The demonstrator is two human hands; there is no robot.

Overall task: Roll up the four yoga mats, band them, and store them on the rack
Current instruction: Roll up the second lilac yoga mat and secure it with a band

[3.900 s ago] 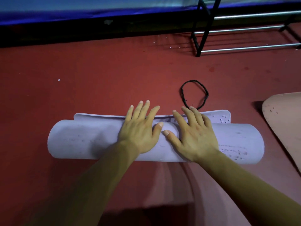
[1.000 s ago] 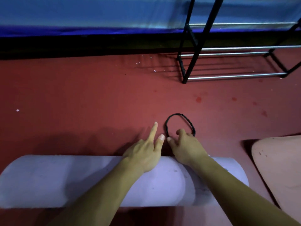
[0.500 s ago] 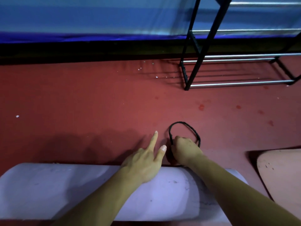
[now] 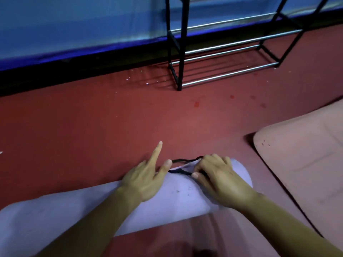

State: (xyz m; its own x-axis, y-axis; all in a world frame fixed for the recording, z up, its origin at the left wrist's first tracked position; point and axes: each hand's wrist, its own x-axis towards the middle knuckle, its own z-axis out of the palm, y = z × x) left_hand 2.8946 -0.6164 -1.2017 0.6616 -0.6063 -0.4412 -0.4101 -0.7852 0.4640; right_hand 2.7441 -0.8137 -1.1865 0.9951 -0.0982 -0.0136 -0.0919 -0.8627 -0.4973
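Observation:
A rolled lavender yoga mat [image 4: 61,216] lies across the red floor in front of me, its right end tilted away. My left hand [image 4: 146,179] rests on top of the roll with the index finger pointing up and the thumb against the black elastic band [image 4: 181,161]. My right hand [image 4: 217,175] grips the band's other side at the roll's far right end, fingers curled round it. The band is stretched into a flat loop between the two hands. The black metal rack [image 4: 182,45] stands at the back, its shelves bare.
A flat pink mat [image 4: 304,151] lies on the floor to the right, close to the roll's end. A blue wall panel [image 4: 74,25] with a dark base runs along the back. Small white crumbs dot the floor near the rack.
The lavender mat went from nearly rolled to fully rolled. My right hand picked the band off the floor and pulled it over to the roll's right end, stretching it. The view has tilted.

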